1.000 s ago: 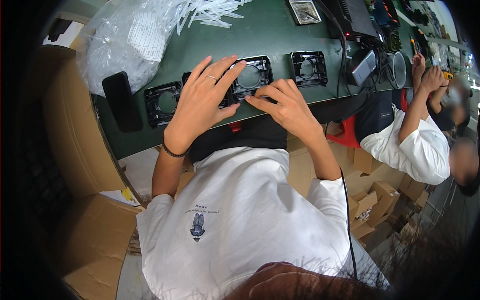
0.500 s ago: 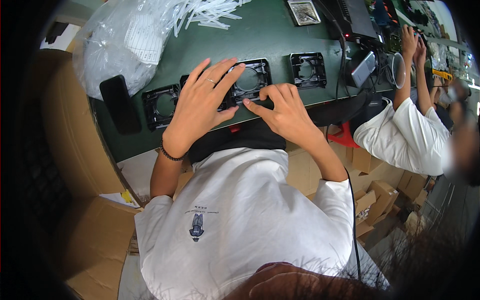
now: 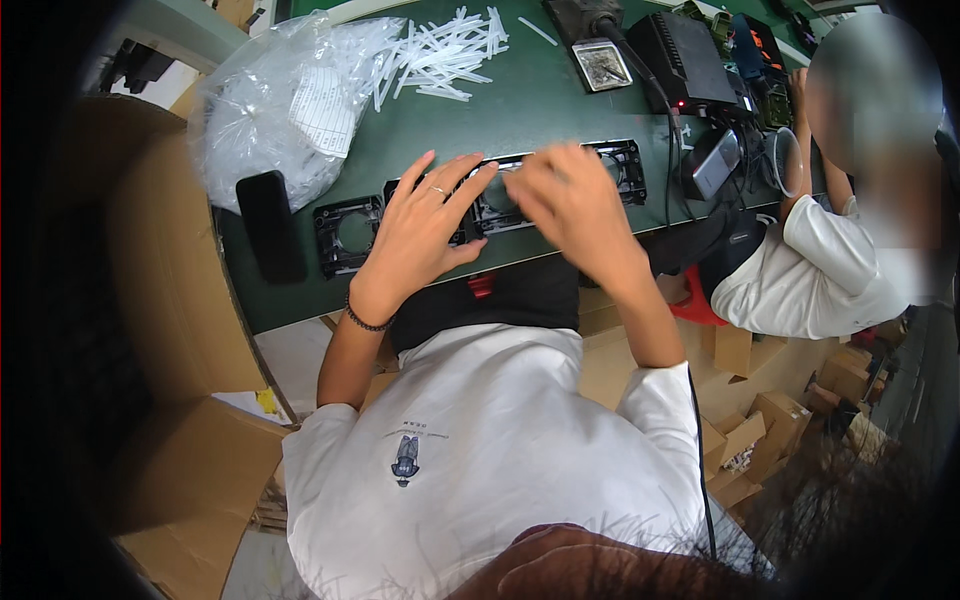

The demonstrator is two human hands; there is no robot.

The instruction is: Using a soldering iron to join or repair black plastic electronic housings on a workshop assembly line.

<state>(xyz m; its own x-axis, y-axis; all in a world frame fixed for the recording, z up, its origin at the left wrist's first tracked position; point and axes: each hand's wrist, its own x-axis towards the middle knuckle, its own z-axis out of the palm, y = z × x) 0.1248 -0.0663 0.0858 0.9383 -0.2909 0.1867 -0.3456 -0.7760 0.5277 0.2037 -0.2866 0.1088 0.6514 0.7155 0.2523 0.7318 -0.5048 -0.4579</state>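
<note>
One splayed left grip (image 3: 422, 222) on frames (image 3: 498, 222)

From afar, I look through head-worn left fisheye, facing steeply down: white shirt (image 3: 500, 430) close below, left hand (image 3: 424, 220) and right hand (image 3: 582, 208) above centre, green worktop (image 3: 535, 112) beyond, outer edges bowed.

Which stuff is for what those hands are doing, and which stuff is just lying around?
Seems part of the job:
black frame near both hands
similar black frames beside it
left hand, spread over frames
right hand, blurred, above them

Seems just lying about:
black phone
clear plastic bag
white tubes, though I can't be sure
</note>
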